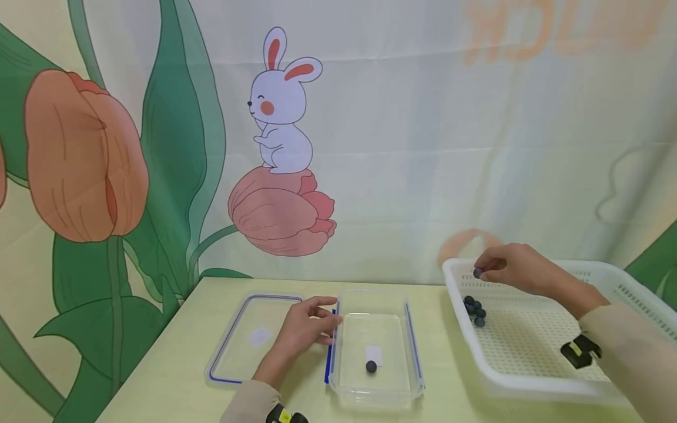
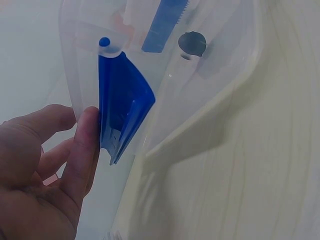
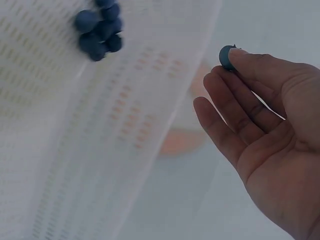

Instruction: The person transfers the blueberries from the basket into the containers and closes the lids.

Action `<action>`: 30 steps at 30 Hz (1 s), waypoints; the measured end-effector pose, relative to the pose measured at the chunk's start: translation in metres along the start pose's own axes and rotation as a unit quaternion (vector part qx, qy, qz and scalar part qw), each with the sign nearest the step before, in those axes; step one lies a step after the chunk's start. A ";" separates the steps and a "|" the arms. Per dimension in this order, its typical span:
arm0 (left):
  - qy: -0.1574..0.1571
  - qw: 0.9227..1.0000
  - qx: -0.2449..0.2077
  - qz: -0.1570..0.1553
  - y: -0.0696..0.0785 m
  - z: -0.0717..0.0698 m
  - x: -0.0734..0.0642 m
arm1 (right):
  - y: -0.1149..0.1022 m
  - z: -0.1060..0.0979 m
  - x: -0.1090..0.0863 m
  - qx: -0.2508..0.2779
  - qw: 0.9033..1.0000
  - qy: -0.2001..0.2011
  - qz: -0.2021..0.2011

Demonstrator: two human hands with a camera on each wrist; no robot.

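Note:
My right hand (image 1: 520,269) pinches a blueberry (image 3: 227,57) between thumb and fingertips, above the far left rim of a white perforated basket (image 1: 523,382). Several more blueberries (image 1: 474,309) lie bunched against that basket's left wall. With its fingertips, my left hand (image 1: 304,326) touches the left side of a clear plastic food container (image 1: 391,390), beside a blue latch (image 2: 120,100) that hangs down. Inside the container a single blueberry (image 1: 371,367) lies near a pale label (image 1: 373,353).
A clear lid (image 1: 227,358) with a blue seal lies flat on the pale table (image 1: 158,352), left of the container. Behind the table hangs a printed cloth (image 1: 381,176) with a rabbit and tulips. The basket's raised rim stands at the table's right.

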State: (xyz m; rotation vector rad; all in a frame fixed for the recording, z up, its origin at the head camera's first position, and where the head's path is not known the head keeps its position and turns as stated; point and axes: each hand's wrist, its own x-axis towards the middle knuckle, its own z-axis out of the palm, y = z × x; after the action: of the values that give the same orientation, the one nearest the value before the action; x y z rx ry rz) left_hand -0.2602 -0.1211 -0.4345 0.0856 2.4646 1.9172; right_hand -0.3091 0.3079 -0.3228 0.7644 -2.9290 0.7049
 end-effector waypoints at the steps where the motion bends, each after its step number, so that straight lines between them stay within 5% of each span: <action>1: 0.001 1.000 0.000 -0.001 0.000 0.000 0.000 | -0.005 -0.002 0.000 -0.003 1.000 0.009 -0.005; 12: -0.002 1.000 0.000 0.001 -0.001 0.000 -0.001 | -0.070 -0.008 -0.008 0.017 0.997 0.057 -0.049; 22: -0.002 1.000 -0.003 0.000 0.000 -0.001 0.000 | -0.113 0.007 -0.016 0.085 0.978 0.114 -0.154; 30: -0.001 1.000 -0.003 -0.001 0.001 0.000 0.001 | -0.132 0.034 -0.020 0.112 0.978 0.105 -0.142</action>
State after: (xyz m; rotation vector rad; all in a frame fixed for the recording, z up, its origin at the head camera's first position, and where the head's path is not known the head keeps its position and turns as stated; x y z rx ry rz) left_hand -0.2609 -0.1208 -0.4340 0.0842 2.4563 1.9233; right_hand -0.2268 0.1993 -0.3006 1.0286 -2.5124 1.0238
